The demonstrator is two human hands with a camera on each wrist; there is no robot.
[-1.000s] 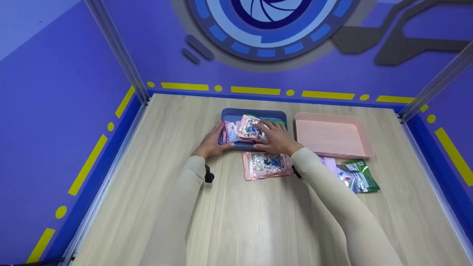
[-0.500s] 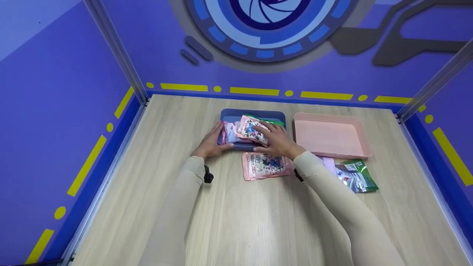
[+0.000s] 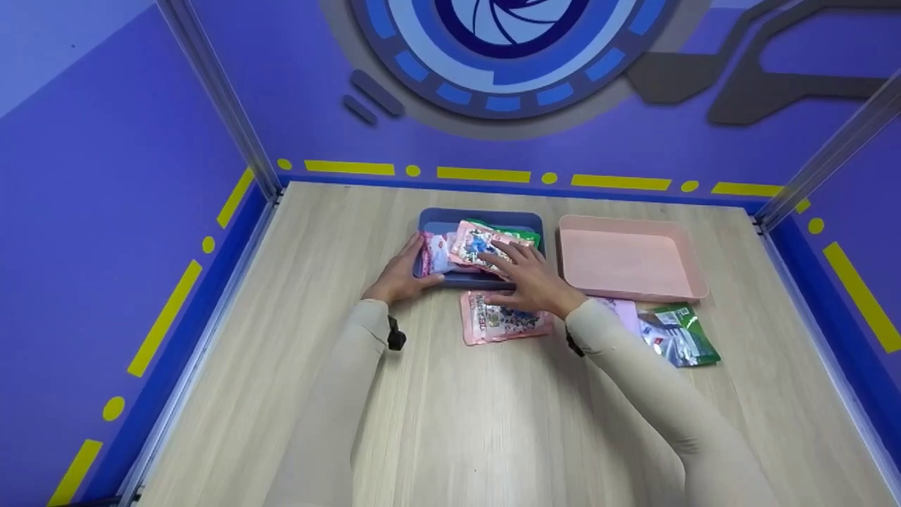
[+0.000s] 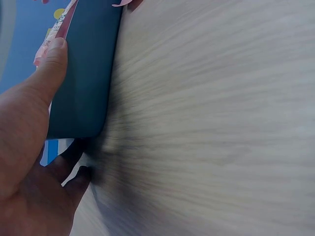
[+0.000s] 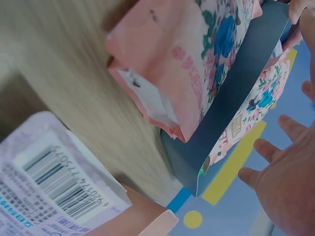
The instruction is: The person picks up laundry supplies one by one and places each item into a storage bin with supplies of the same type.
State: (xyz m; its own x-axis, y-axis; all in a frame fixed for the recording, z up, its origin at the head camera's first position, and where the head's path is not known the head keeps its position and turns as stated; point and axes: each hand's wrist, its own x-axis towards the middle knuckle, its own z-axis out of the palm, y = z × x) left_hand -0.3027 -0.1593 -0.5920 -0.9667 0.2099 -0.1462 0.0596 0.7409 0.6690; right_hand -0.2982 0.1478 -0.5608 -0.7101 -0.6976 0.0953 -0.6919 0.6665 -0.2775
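A blue tray (image 3: 457, 280) holds a pink floral pouch (image 3: 471, 243), a pink-and-white packet (image 3: 438, 255) at its left, and a green-edged bag (image 3: 528, 236) partly hidden behind. My left hand (image 3: 399, 277) holds the tray's front left corner, thumb along the front wall and fingers at the left end. Over the tray's right front part is my right hand (image 3: 533, 279), its fingers spread. In the right wrist view those fingers stand apart from the pouch in the tray. Below that hand, another pink floral pouch (image 3: 486, 326) lies on the table, against the tray's front.
To the right is a pink tray (image 3: 626, 260) with a bare floor. In front of it lie a lavender packet (image 3: 626, 310) with a barcode and a green-and-silver bag (image 3: 693, 334), partly covered by the right sleeve. Blue walls border the wooden table (image 3: 450, 422).
My right hand has drawn back slightly toward me and right, off the pink pouch, showing more of it and of the green bag. The left hand stays at the tray corner.
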